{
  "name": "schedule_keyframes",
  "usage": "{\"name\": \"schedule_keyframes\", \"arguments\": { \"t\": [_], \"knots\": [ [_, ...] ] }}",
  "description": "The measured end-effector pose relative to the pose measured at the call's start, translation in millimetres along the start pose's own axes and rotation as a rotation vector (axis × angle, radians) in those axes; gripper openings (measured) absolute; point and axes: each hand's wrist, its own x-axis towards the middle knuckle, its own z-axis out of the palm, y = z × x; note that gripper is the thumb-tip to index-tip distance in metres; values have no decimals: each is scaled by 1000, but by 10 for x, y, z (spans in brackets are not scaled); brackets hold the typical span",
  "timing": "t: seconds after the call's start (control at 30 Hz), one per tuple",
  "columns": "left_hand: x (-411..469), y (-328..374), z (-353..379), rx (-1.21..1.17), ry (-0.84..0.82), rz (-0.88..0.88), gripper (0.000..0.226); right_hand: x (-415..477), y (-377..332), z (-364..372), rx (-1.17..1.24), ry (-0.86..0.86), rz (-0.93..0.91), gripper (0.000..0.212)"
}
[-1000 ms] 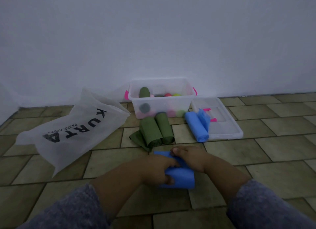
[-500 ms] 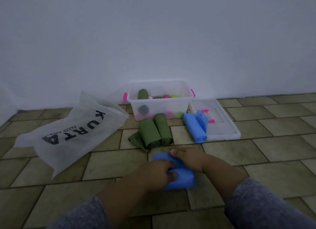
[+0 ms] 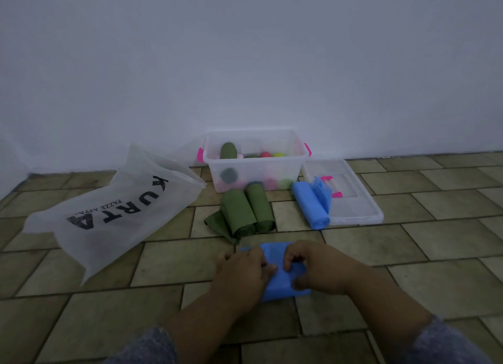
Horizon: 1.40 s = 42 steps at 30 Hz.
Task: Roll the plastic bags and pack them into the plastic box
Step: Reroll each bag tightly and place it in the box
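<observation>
The tiled floor (image 3: 163, 265) is carrying everything here, with a pale wall (image 3: 245, 50) rising behind it. The biggest loose item, a translucent white bag printed KURTA (image 3: 114, 208), is lying flat on the left and looking unchanged from a second ago. Against the wall the clear plastic box (image 3: 255, 161) is sitting open, already holding several rolled bags in green, pink, red and yellow, and its lid (image 3: 351, 200) is lying just to its right. Two green rolls (image 3: 249, 210) are waiting side by side in front of the box, and a finished blue roll (image 3: 310, 204) is leaning against the lid's near left edge.

What is changing is in front of the person. The blue bag (image 3: 277, 275) on the floor is getting shorter and thicker: a second ago a flat stretch was lying ahead of the hands, and now most of it is wound into the bundle, with only a small flap showing beyond the fingers (image 3: 261, 263). The left hand (image 3: 242, 271) and the right hand (image 3: 318, 271) are both pressing down on it, fingers curled narrowly around the roll and gripping it. The camera is also tilting slightly, so the box is sitting lower in view.

Judging from this, the rolling of this bag is nearly finishing, and the roll is soon going to join the others near the box.
</observation>
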Motion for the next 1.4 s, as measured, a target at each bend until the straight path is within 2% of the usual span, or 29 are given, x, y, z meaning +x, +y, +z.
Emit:
{"name": "schedule_keyframes", "arguments": {
  "t": [0.1,0.23,0.43,0.53,0.63,0.7,0.77,0.83,0.87,0.97,1.07,1.13,1.2,1.3,1.4],
  "knots": [
    [-18,-34,-16,129,50,69,36,-7,59,30,14,41,11,23],
    [-68,-211,-82,153,-53,159,74,13,106,26,50,46,9,21],
    [-59,-235,-174,172,-28,140,54,66,127,84,-84,123,50,14],
    [62,-216,-217,167,-40,108,40,87,74,112,-223,226,-68,34],
    [199,-229,-269,190,-92,64,42,107,-2,203,-325,221,-163,51],
    [242,-225,-300,199,-120,21,46,125,-37,263,-404,220,-137,51],
    [242,-217,-302,201,-42,-48,46,159,-60,269,-416,238,-73,45],
    [195,-197,-320,40,53,-199,47,209,-85,245,-386,233,13,39],
    [178,-183,-325,-108,46,-289,50,232,-99,230,-366,223,69,36],
    [144,-94,-282,-452,-149,-445,62,274,-137,196,-268,139,243,36],
    [88,65,-201,-771,-186,-503,62,245,-197,201,-88,1,302,31],
    [77,139,-164,-818,-155,-532,74,187,-243,227,56,-16,302,23],
    [74,179,-144,-789,-78,-536,79,113,-300,236,117,11,283,27],
    [63,206,-177,-912,108,-503,52,30,-374,240,269,-8,237,20],
    [94,232,-224,-1251,185,-590,21,-13,-405,204,733,-11,291,14]
  ]
}}
